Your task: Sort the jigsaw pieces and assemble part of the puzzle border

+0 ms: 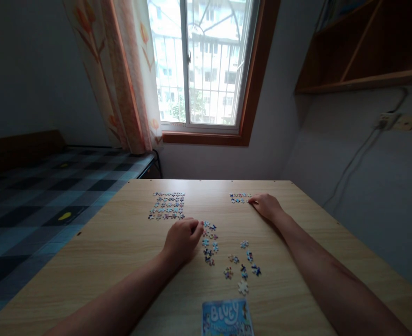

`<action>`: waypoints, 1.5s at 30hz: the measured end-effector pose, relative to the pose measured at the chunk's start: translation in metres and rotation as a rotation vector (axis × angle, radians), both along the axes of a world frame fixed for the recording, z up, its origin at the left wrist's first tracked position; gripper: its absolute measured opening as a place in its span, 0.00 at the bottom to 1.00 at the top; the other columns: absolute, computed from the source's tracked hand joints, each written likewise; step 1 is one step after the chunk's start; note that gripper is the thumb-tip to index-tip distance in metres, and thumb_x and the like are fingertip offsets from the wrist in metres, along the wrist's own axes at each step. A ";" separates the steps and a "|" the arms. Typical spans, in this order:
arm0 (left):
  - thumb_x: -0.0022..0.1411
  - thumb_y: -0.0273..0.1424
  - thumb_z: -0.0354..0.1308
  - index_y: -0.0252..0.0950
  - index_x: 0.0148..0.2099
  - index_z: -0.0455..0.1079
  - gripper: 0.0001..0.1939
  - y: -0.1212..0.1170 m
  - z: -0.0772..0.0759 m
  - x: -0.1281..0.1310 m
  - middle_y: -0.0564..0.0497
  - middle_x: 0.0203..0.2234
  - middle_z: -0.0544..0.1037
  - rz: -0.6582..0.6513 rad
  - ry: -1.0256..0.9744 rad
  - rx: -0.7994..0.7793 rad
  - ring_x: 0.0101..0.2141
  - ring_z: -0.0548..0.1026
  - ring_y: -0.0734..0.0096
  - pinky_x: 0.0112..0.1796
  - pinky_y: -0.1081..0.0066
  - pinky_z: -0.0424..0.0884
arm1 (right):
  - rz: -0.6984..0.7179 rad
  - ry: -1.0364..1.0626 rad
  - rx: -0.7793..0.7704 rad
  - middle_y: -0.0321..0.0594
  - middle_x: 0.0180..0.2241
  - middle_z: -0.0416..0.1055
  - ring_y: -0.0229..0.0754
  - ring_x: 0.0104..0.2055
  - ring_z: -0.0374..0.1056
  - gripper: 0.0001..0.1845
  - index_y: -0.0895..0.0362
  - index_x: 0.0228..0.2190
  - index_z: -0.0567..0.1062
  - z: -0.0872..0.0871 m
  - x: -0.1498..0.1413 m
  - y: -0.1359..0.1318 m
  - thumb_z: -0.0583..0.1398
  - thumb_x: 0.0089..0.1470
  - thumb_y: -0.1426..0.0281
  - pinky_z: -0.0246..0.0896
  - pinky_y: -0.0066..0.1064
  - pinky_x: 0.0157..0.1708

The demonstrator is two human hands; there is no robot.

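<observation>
My right hand (267, 205) reaches to the far right of the table, with its fingertips pinched on a jigsaw puzzle piece at the end of two short rows of pieces (239, 198). My left hand (182, 239) rests on the table with its fingers curled in; whatever may be inside them is hidden. Just right of its fingertips lies a column of loose puzzle pieces (209, 243). Beyond my left hand, several neat rows of pieces (167, 205) are laid out. More scattered pieces (243, 270) lie between my forearms, one of them pale and blank.
A blue Bluey puzzle box (226, 318) lies at the near edge of view on the wooden table (122, 261). To the left is a bed with a checked cover (97, 175). A window and curtain are behind the table; a shelf (363, 84) hangs at the upper right.
</observation>
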State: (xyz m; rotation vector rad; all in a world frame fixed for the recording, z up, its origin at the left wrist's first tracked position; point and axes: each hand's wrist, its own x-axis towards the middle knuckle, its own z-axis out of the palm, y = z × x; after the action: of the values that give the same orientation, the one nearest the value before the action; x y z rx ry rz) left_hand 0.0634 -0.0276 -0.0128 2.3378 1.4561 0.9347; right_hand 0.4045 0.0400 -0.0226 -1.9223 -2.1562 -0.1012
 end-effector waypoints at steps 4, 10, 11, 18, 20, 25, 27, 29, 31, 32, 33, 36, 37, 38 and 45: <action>0.65 0.36 0.48 0.37 0.18 0.62 0.22 0.001 0.000 0.000 0.53 0.17 0.67 -0.008 -0.008 -0.003 0.22 0.63 0.72 0.29 0.70 0.54 | 0.008 0.001 0.034 0.35 0.45 0.79 0.44 0.46 0.73 0.12 0.46 0.41 0.83 -0.007 0.001 0.002 0.59 0.63 0.68 0.66 0.29 0.44; 0.65 0.37 0.48 0.37 0.18 0.60 0.22 0.002 -0.005 -0.001 0.53 0.17 0.66 -0.017 -0.016 0.001 0.22 0.63 0.72 0.29 0.69 0.54 | 0.049 0.007 0.087 0.32 0.45 0.79 0.44 0.44 0.74 0.11 0.45 0.40 0.83 -0.012 0.002 0.005 0.59 0.63 0.68 0.66 0.30 0.42; 0.65 0.37 0.48 0.37 0.18 0.60 0.22 0.002 -0.005 -0.001 0.53 0.17 0.66 -0.019 -0.018 0.000 0.22 0.63 0.72 0.29 0.69 0.54 | 0.061 0.008 0.094 0.32 0.45 0.79 0.44 0.44 0.74 0.11 0.45 0.40 0.83 -0.012 0.002 0.004 0.59 0.63 0.68 0.66 0.29 0.42; 0.64 0.37 0.47 0.37 0.18 0.58 0.22 0.001 -0.002 -0.001 0.53 0.17 0.65 -0.013 -0.018 -0.006 0.21 0.63 0.72 0.29 0.69 0.54 | 0.071 0.005 0.100 0.33 0.44 0.79 0.44 0.43 0.74 0.10 0.46 0.40 0.82 -0.009 0.002 0.002 0.59 0.64 0.66 0.66 0.29 0.41; 0.64 0.38 0.47 0.37 0.18 0.58 0.23 0.001 -0.001 0.000 0.53 0.17 0.65 -0.012 -0.018 -0.010 0.22 0.63 0.72 0.29 0.69 0.54 | 0.061 0.007 0.105 0.34 0.43 0.79 0.44 0.43 0.74 0.11 0.46 0.39 0.82 -0.010 0.001 0.003 0.59 0.64 0.66 0.66 0.29 0.41; 0.64 0.38 0.47 0.37 0.18 0.58 0.23 0.001 -0.002 0.000 0.53 0.17 0.66 -0.010 -0.015 -0.016 0.22 0.63 0.72 0.29 0.69 0.54 | 0.052 0.017 0.110 0.34 0.44 0.79 0.44 0.43 0.75 0.11 0.46 0.39 0.82 -0.013 0.003 0.006 0.59 0.64 0.66 0.66 0.29 0.41; 0.65 0.38 0.47 0.36 0.18 0.58 0.23 0.001 -0.002 0.000 0.53 0.17 0.65 -0.013 -0.012 -0.018 0.22 0.63 0.72 0.29 0.69 0.54 | 0.058 0.020 0.111 0.34 0.45 0.79 0.44 0.44 0.75 0.11 0.46 0.39 0.82 -0.014 0.004 0.007 0.59 0.64 0.67 0.66 0.28 0.41; 0.65 0.38 0.47 0.36 0.18 0.58 0.23 0.001 -0.001 0.000 0.53 0.17 0.65 -0.014 -0.011 -0.023 0.22 0.62 0.72 0.29 0.69 0.53 | 0.070 0.024 0.113 0.34 0.45 0.79 0.43 0.44 0.74 0.11 0.46 0.40 0.82 -0.016 0.005 0.008 0.59 0.64 0.67 0.66 0.28 0.42; 0.65 0.37 0.47 0.36 0.18 0.58 0.23 0.001 0.000 0.001 0.53 0.16 0.65 -0.014 -0.012 -0.025 0.22 0.62 0.72 0.30 0.69 0.53 | 0.083 0.029 0.121 0.33 0.45 0.79 0.42 0.44 0.74 0.11 0.46 0.39 0.82 -0.016 0.006 0.009 0.59 0.64 0.68 0.67 0.28 0.42; 0.65 0.37 0.47 0.36 0.18 0.58 0.23 0.001 0.000 0.001 0.53 0.17 0.65 -0.015 -0.012 -0.026 0.22 0.62 0.72 0.30 0.69 0.53 | 0.087 0.031 0.127 0.32 0.45 0.79 0.42 0.44 0.75 0.11 0.46 0.39 0.82 -0.017 0.006 0.009 0.59 0.64 0.68 0.67 0.28 0.42; 0.65 0.37 0.48 0.36 0.18 0.59 0.22 0.001 0.000 0.000 0.53 0.17 0.66 -0.015 -0.012 -0.027 0.22 0.62 0.72 0.30 0.70 0.54 | 0.090 0.034 0.133 0.32 0.44 0.79 0.42 0.44 0.75 0.11 0.46 0.39 0.82 -0.017 0.006 0.009 0.59 0.64 0.68 0.67 0.28 0.41; 0.65 0.37 0.48 0.36 0.18 0.59 0.23 0.001 0.000 0.000 0.53 0.17 0.66 -0.010 -0.007 -0.026 0.22 0.62 0.73 0.30 0.69 0.54 | 0.089 0.043 0.152 0.32 0.44 0.79 0.43 0.43 0.75 0.10 0.46 0.38 0.82 -0.017 0.007 0.008 0.60 0.62 0.69 0.67 0.28 0.41; 0.65 0.37 0.48 0.36 0.18 0.60 0.23 0.001 -0.001 -0.001 0.53 0.17 0.67 -0.007 -0.006 -0.025 0.22 0.63 0.72 0.30 0.69 0.54 | 0.086 0.047 0.160 0.32 0.45 0.79 0.43 0.43 0.75 0.10 0.47 0.39 0.82 -0.017 0.007 0.008 0.60 0.62 0.70 0.67 0.29 0.41; 0.65 0.37 0.48 0.36 0.18 0.60 0.23 0.001 -0.001 -0.001 0.53 0.17 0.67 -0.004 -0.004 -0.024 0.22 0.63 0.72 0.30 0.70 0.54 | 0.081 0.056 0.175 0.33 0.45 0.79 0.43 0.44 0.75 0.10 0.47 0.39 0.82 -0.016 0.007 0.007 0.60 0.61 0.70 0.67 0.29 0.42; 0.67 0.35 0.48 0.36 0.23 0.67 0.19 0.000 0.001 0.000 0.51 0.23 0.72 0.060 0.041 -0.048 0.26 0.67 0.70 0.31 0.69 0.56 | 0.114 0.150 0.330 0.38 0.43 0.79 0.44 0.43 0.74 0.09 0.52 0.39 0.81 -0.011 -0.002 0.000 0.60 0.62 0.70 0.66 0.30 0.42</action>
State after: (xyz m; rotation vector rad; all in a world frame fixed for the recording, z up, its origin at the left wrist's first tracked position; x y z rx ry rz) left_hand 0.0635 -0.0276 -0.0119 2.3039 1.5556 0.8611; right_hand 0.4026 0.0397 -0.0334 -1.5703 -1.9999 -0.2646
